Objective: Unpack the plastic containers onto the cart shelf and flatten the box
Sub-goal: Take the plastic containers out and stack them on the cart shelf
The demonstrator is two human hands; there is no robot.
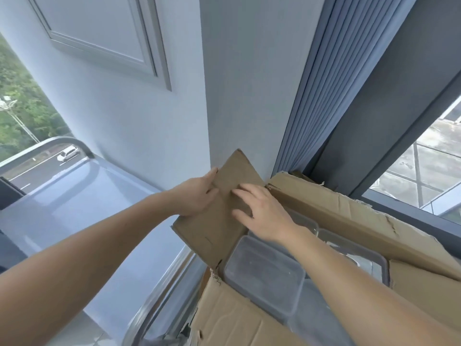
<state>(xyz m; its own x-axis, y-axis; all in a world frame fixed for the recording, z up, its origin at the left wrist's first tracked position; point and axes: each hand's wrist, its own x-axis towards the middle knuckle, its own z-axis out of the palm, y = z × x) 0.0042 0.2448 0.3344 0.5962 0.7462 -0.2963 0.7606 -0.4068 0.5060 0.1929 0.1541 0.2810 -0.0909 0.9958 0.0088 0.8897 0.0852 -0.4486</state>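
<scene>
Right hand (267,216): fingers straight and spread, pressing flat on the flap (217,236). Likely pushing it outward to clear the opening.

Left hand (197,198): fingers curled round the flap's left edge, thumb on top, gripping it. Reads as steadying the fold while the right hand presses.

Just under the right wrist: clear containers (264,275), lidded and stacked, inside the box (336,208). None unpacked yet.

The box's torn far flap stands up beyond the right fingers.

Left of the left hand, lower: the shelf (74,208), grey, with the rail (154,295) between it and the box. It is near enough for short transfers.

Judgement: opening stage, flattening comes much later.
</scene>
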